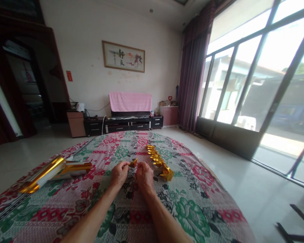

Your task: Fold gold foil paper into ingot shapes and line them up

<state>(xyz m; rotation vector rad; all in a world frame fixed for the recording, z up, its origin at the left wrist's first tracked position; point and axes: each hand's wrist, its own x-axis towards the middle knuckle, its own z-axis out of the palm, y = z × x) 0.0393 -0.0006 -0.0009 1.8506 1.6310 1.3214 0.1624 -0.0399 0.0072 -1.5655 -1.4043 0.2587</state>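
Between my two hands, above the patterned tablecloth, is a small piece of folded gold foil paper (133, 163). My left hand (119, 174) pinches its left end between thumb and fingers. Just to the right, my right hand (144, 175) has its fingers curled together close to the piece's right edge; its fingertips are turned away, so whether they grip the foil is hidden. A row of several folded gold paper pieces (156, 158) runs away from me beside my right hand, with the nearest one (167, 174) slightly larger in view.
Rolled sheets of gold foil paper (47, 171) lie on the table's left side. The flowered tablecloth (192, 216) covers the rounded table. Beyond stand a low black cabinet (131, 125) and a pink cloth (130, 101). Large glass doors (243, 84) are on the right.
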